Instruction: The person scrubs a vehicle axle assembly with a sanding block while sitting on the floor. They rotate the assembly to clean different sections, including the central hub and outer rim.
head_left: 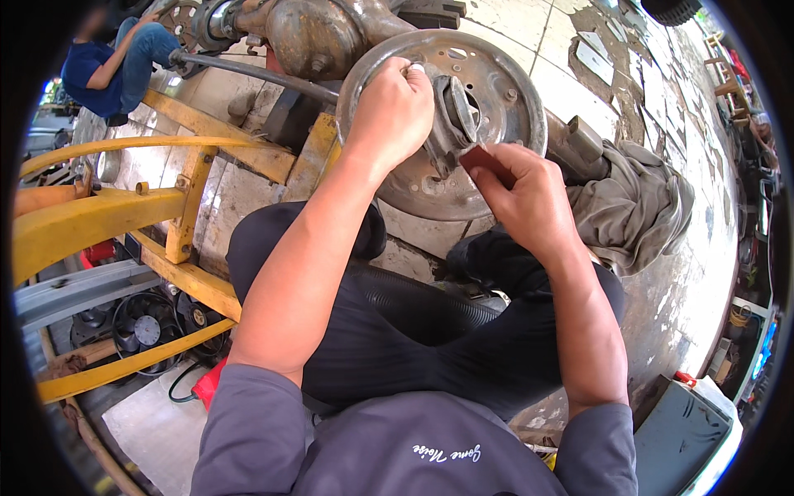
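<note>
In front of me stands a round, worn metal brake backing plate (511, 70) with a hub opening and a protruding metal collar (460, 107) at its middle. My left hand (390, 116) is closed at the plate's upper left, its fingers curled by the rim. Whatever lies between those fingertips is too small to name. Low on the plate's right side, my right hand (529, 194) pinches a flat reddish-brown piece (486, 165) between thumb and fingers. That piece's tip points at the lower part of the collar.
A rusty axle housing (310, 37) lies behind the plate. Yellow metal framing (99, 223) stands at left, near fans (147, 329). Grey-brown cloth (637, 202) drapes over a metal part at right. Another person (103, 70) sits at far left. A grey box (682, 442) stands lower right.
</note>
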{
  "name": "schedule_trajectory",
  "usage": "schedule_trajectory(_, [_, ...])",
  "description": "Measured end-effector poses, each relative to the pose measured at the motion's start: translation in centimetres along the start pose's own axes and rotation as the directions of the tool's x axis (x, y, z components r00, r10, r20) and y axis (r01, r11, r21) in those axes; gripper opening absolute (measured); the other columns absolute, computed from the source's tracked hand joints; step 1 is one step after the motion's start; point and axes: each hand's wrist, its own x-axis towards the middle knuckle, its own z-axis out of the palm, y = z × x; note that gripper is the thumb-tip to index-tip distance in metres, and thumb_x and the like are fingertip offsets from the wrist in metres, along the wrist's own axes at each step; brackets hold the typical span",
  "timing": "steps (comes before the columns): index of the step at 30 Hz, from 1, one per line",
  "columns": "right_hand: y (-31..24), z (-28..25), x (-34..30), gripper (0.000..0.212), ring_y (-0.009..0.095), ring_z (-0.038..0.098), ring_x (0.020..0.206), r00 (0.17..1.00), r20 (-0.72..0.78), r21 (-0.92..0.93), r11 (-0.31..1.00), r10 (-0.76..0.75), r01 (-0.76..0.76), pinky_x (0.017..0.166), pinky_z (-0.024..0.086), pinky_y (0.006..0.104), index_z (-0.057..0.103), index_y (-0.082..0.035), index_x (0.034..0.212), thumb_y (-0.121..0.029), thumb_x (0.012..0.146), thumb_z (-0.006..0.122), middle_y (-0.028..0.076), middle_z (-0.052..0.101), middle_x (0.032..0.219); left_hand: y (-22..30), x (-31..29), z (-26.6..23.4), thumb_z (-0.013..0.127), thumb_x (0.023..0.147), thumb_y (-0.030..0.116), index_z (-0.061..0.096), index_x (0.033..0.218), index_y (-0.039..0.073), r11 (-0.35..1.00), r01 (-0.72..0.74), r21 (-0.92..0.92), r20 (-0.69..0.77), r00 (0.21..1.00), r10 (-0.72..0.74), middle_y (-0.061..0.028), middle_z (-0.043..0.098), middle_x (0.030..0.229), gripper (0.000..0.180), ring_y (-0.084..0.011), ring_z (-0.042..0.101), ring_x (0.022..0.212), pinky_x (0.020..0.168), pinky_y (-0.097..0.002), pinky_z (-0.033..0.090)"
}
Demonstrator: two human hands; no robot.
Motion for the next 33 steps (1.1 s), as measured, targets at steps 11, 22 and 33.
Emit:
schedule_trajectory(11, [-0.2,0.3,0.1,0.01,0.043,0.067,0.088,0.999,0.044,-0.166,0.986,-0.003,0.01,0.075,0.053,0.0453,0.071,-0.001,0.094,-0.008,0.088,0.069,0.023,0.071,0.096,-0.1,0.4,-0.1,0.043,0.104,0.023,0.058,0.115,-0.012,0.998,-0.06,0.012,0.01,0.998,0.059,-0.0372,0.067,0.105,0.04,-0.0495,0.065,0.106,0.094,-0.0481,0.052])
schedule_trajectory(22, [0.1,1.2,0.8,0.018,0.038,0.07,0.089,0.999,0.002,-0.012,0.998,-0.054,0.054,0.081,0.056,0.0409,0.074,-0.002,0.105,-0.006,0.087,0.069,0.02,0.072,0.097,-0.4,0.8,-0.1,0.041,0.105,0.028,0.059,0.125,-0.008,0.986,0.148,-0.074,0.055,0.988,-0.144,-0.0343,0.068,0.11,0.045,-0.049,0.064,0.109,0.094,-0.0476,0.051])
schedule_trajectory(33, [-0.4,1.9,1.1,0.019,0.036,0.071,0.091,1.0,-0.006,0.033,0.999,0.008,-0.007,0.08,0.055,0.0424,0.075,-0.002,0.105,-0.006,0.087,0.068,0.02,0.073,0.096,-0.2,0.8,-0.4,0.041,0.105,0.031,0.057,0.131,-0.006,0.983,0.167,-0.077,0.094,0.983,-0.16,-0.0308,0.07,0.112,0.048,-0.0443,0.068,0.105,0.092,-0.0454,0.052])
